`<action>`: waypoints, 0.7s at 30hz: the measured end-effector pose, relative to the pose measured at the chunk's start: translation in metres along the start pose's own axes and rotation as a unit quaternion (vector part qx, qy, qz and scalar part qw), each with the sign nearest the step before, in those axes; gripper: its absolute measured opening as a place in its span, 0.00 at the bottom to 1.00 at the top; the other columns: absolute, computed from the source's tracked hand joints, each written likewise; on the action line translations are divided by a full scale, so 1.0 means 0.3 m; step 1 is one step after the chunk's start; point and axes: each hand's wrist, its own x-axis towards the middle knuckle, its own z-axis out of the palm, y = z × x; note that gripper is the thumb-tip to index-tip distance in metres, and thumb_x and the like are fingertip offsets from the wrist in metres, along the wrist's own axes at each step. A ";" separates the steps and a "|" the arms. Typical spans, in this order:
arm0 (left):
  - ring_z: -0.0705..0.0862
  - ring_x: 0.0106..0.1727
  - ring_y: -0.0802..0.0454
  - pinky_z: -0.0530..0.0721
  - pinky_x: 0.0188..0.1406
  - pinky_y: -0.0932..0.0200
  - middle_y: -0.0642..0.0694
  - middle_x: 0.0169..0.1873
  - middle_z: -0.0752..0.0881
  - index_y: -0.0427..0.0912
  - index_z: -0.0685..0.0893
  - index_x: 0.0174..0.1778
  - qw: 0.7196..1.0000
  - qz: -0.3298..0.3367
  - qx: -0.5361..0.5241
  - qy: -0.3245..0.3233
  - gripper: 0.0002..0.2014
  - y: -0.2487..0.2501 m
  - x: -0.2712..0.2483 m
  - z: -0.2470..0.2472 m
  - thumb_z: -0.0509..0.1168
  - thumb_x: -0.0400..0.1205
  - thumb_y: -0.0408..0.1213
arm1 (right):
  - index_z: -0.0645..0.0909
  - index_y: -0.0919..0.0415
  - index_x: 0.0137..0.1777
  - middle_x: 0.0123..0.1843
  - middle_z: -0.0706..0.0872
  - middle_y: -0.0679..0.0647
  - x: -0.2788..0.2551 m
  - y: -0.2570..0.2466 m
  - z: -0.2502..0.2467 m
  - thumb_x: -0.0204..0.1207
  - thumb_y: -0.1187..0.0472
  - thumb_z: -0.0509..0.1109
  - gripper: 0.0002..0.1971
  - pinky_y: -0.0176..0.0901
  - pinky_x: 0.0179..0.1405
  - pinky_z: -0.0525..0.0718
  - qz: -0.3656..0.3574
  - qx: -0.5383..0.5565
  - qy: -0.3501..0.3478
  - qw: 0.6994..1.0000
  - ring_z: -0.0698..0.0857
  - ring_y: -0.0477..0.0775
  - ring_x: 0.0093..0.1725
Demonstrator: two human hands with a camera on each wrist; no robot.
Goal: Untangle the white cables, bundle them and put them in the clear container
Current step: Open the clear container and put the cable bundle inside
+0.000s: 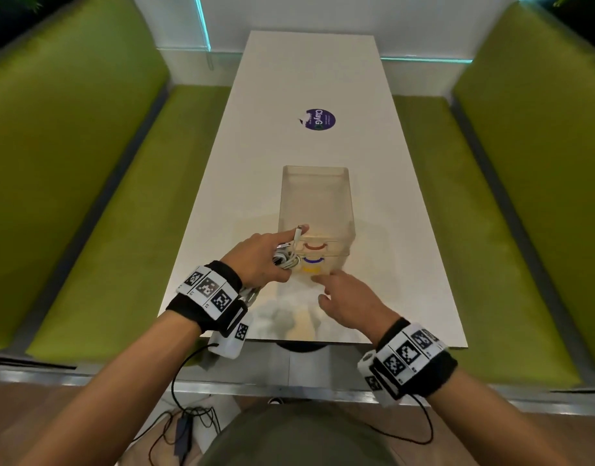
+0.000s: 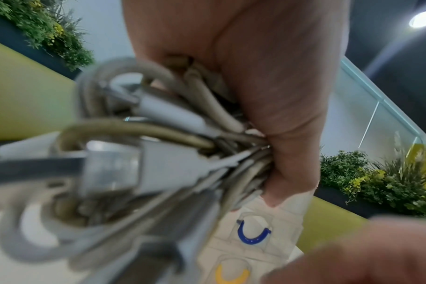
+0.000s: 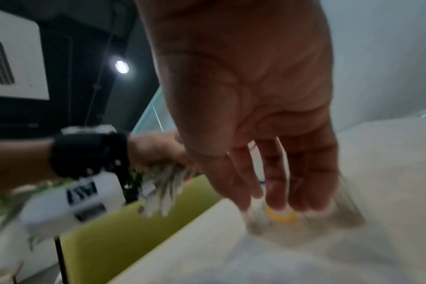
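The white cables [image 1: 287, 255] are gathered into a looped bundle and held above the worktop [image 1: 309, 79], just in front of the near end of the clear container [image 1: 316, 196]. The left hand [image 1: 256, 260] has its grip clenched round the bundle: in the left wrist view the fingers [image 2: 287, 134] curl over the loops of the cables [image 2: 158, 134], and several plugs stick out from the bunch toward the camera, blurred by closeness. One plug end [image 1: 299, 232] points up past the forefinger, toward the container's near rim. The container stands lengthwise on the worktop, and its near end shows stacked drawer fronts with a red handle [image 1: 315, 246], a blue handle [image 1: 311, 262] and a yellow handle [image 1: 312, 270], one below the other. The right hand [image 1: 348, 302] reaches toward the lowest front with its grip released, the fingers [image 3: 275, 182] straight and slightly spread, their tips close by the yellow handle [image 3: 281, 214]; whether they touch it cannot be told through the blur. Farther along the worktop lies a round purple sticker [image 1: 319, 119]. Green upholstered benches [image 1: 88, 196] run along both sides, and both wrists wear black bands with patterned marker tags.
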 end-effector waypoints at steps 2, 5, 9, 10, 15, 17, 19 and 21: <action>0.85 0.36 0.43 0.88 0.42 0.44 0.50 0.45 0.90 0.81 0.60 0.72 1.000 -0.001 -0.010 -0.002 0.45 0.004 0.002 0.001 0.73 0.69 0.36 | 0.62 0.53 0.80 0.71 0.75 0.60 0.063 0.007 0.046 0.79 0.62 0.59 0.28 0.52 0.61 0.79 0.031 -0.047 -0.086 0.995 0.77 0.63 0.67; 0.86 0.37 0.43 0.88 0.42 0.43 0.50 0.45 0.90 0.81 0.61 0.71 1.000 -0.009 -0.012 -0.008 0.45 0.009 -0.002 0.000 0.73 0.68 0.36 | 0.55 0.56 0.82 0.72 0.74 0.62 0.124 0.007 0.073 0.80 0.63 0.58 0.31 0.54 0.62 0.78 0.056 -0.059 -0.099 0.992 0.76 0.64 0.68; 0.86 0.38 0.43 0.88 0.44 0.44 0.49 0.47 0.90 0.79 0.62 0.73 1.000 -0.024 -0.006 -0.003 0.44 0.025 -0.001 -0.006 0.73 0.69 0.35 | 0.64 0.61 0.75 0.69 0.76 0.61 0.147 -0.007 0.086 0.79 0.64 0.58 0.24 0.53 0.61 0.78 0.058 -0.060 -0.080 0.993 0.78 0.64 0.66; 0.86 0.38 0.44 0.88 0.44 0.46 0.49 0.47 0.89 0.77 0.63 0.74 1.000 -0.029 0.000 -0.002 0.44 0.029 0.000 -0.009 0.73 0.69 0.35 | 0.66 0.62 0.74 0.69 0.77 0.61 0.146 -0.010 0.080 0.79 0.64 0.58 0.22 0.53 0.60 0.78 0.056 -0.052 -0.069 0.995 0.78 0.64 0.65; 0.86 0.38 0.46 0.88 0.43 0.48 0.48 0.46 0.90 0.76 0.62 0.75 0.999 -0.044 0.020 -0.003 0.45 0.045 0.000 -0.014 0.73 0.68 0.36 | 0.75 0.65 0.66 0.63 0.79 0.62 0.065 -0.052 0.060 0.80 0.62 0.60 0.16 0.47 0.51 0.76 0.022 -0.091 -0.114 0.989 0.79 0.64 0.62; 0.87 0.39 0.44 0.88 0.43 0.47 0.46 0.45 0.90 0.75 0.61 0.75 0.998 -0.047 0.027 -0.005 0.45 0.051 0.002 -0.015 0.72 0.68 0.36 | 0.78 0.66 0.60 0.59 0.82 0.63 0.004 -0.073 0.070 0.80 0.61 0.60 0.13 0.44 0.45 0.74 0.004 -0.106 -0.145 0.984 0.82 0.64 0.58; 0.86 0.38 0.44 0.88 0.43 0.47 0.46 0.45 0.89 0.73 0.61 0.76 0.998 -0.048 0.033 -0.009 0.44 0.057 0.001 -0.018 0.72 0.69 0.36 | 0.80 0.65 0.60 0.57 0.84 0.62 -0.049 -0.093 0.074 0.80 0.59 0.61 0.14 0.45 0.44 0.76 -0.019 -0.103 -0.131 0.986 0.83 0.64 0.57; 0.86 0.38 0.44 0.89 0.42 0.47 0.45 0.45 0.89 0.72 0.62 0.77 0.998 -0.046 0.029 -0.012 0.44 0.059 -0.002 -0.023 0.72 0.70 0.35 | 0.81 0.59 0.65 0.59 0.84 0.60 -0.077 -0.102 0.073 0.80 0.59 0.62 0.16 0.49 0.50 0.79 -0.028 -0.074 -0.076 0.994 0.81 0.62 0.58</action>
